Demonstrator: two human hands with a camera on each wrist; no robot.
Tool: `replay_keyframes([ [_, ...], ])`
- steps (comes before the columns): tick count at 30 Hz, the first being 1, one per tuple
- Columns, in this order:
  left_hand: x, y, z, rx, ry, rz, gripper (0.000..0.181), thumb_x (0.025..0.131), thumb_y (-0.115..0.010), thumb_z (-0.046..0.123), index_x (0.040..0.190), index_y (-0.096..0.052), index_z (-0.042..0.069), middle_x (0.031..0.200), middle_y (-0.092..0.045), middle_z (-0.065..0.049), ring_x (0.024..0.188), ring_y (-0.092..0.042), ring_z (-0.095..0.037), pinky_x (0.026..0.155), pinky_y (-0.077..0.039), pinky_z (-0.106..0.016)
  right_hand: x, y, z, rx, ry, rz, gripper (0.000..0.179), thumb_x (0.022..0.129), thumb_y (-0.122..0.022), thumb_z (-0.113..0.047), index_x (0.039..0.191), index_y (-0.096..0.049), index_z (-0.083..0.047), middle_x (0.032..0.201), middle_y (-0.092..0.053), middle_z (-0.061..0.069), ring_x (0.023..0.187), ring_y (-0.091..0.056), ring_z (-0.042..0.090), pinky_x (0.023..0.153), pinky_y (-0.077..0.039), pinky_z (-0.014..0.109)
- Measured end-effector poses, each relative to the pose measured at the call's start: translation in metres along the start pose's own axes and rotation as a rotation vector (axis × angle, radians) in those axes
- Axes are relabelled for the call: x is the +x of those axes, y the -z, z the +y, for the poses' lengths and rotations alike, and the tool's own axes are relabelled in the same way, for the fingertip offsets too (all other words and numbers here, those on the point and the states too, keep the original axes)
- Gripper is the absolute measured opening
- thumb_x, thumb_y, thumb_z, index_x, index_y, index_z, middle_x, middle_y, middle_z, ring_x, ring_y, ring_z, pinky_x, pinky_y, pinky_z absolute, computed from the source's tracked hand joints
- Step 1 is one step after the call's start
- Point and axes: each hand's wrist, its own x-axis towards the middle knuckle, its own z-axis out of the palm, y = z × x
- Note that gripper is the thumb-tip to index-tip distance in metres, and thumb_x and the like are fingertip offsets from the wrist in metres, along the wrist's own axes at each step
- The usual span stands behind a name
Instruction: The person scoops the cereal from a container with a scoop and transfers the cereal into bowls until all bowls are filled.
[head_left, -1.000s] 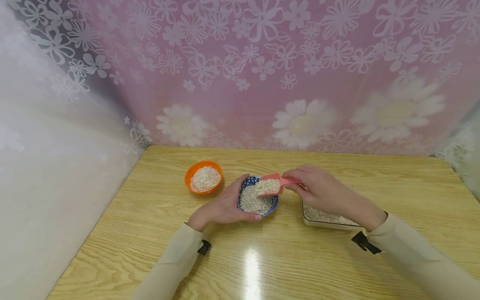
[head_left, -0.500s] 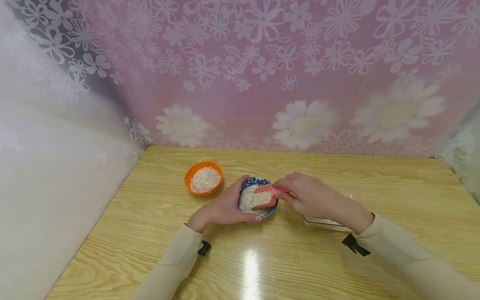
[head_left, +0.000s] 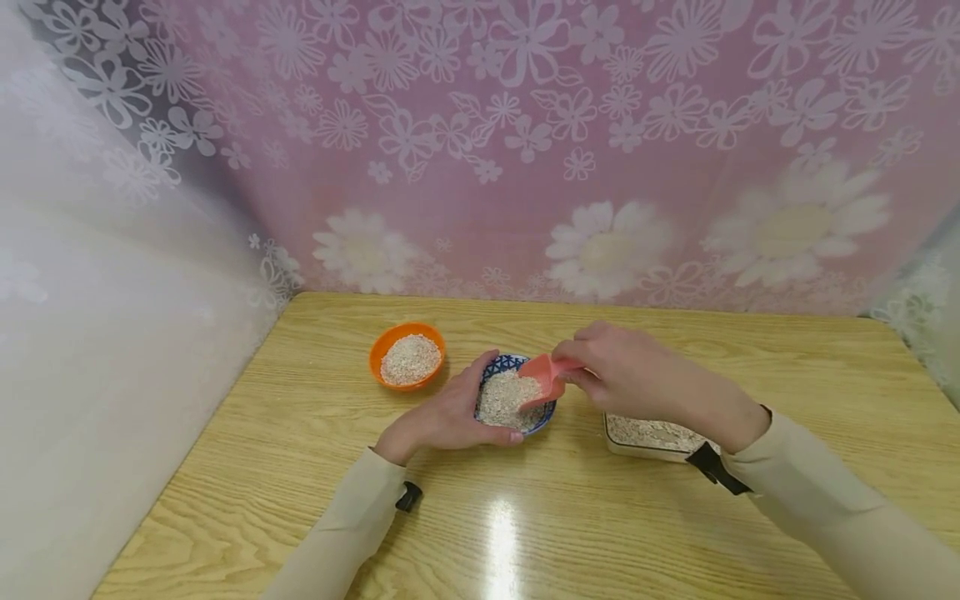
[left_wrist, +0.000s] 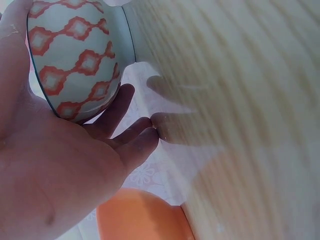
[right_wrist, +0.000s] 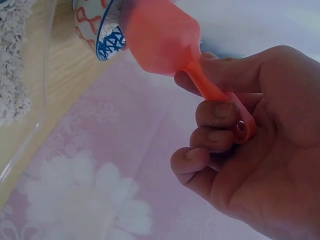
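My left hand [head_left: 444,414] steadies a small bowl [head_left: 553,410], blue-patterned inside and red-patterned outside, with thumb and fingers on opposite sides. Pale oat flakes [head_left: 504,402] lie in it. In the left wrist view the bowl [left_wrist: 80,55] stands on the table within the hand's curve. Between thumb and curled fingers, my right hand [head_left: 626,367] grips the handle of a pink scoop [head_left: 546,377]. Its blade tilts down over the bowl's right side, the front edge at the flakes. From the right wrist, the scoop [right_wrist: 162,37] shows its underside.
An orange bowl [head_left: 378,354] heaped with flakes stands left of the patterned bowl. A rectangular tray [head_left: 645,452] of flakes sits under the right forearm, partly hidden. Behind the wooden table [head_left: 420,533] hangs a pink floral curtain [head_left: 480,192].
The scoop came left and down over the bowl, then drew back slightly right and tipped. Its load of flakes has gone into the bowl. The left hand stayed in place.
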Motion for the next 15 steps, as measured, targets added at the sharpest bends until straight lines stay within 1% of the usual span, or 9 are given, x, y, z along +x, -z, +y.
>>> replay_keyframes([
  [5,0.0,-0.001,0.0,0.007,-0.002,0.007,0.121,0.078,-0.081,0.059,0.165,-0.006,0.021,0.165,-0.03,-0.009,0.149,-0.036,-0.028,0.122,-0.033,-0.052,-0.002,0.007,-0.001,-0.024,-0.025,-0.016,0.012,0.096,-0.068,-0.01,0.106,-0.075,-0.012,0.086,-0.066,-0.002,0.071,-0.053,0.008,0.059,-0.042,0.025],
  [8,0.0,0.0,0.0,0.001,-0.005,0.006,0.121,0.079,-0.081,0.058,0.166,-0.006,0.021,0.165,-0.03,-0.01,0.149,-0.036,-0.029,0.122,-0.034,-0.052,-0.003,0.01,-0.001,-0.035,-0.034,-0.016,0.012,0.096,-0.068,-0.009,0.105,-0.074,-0.013,0.085,-0.065,-0.002,0.071,-0.052,0.009,0.059,-0.041,0.026],
  [15,-0.001,0.001,0.002,-0.009,-0.005,0.008,0.121,0.078,-0.082,0.057,0.165,-0.007,0.02,0.165,-0.031,-0.01,0.148,-0.037,-0.029,0.121,-0.034,-0.053,-0.005,0.013,0.0,-0.074,-0.025,0.007,0.008,0.096,-0.069,-0.01,0.102,-0.073,-0.013,0.08,-0.063,-0.002,0.069,-0.048,0.01,0.059,-0.039,0.025],
])
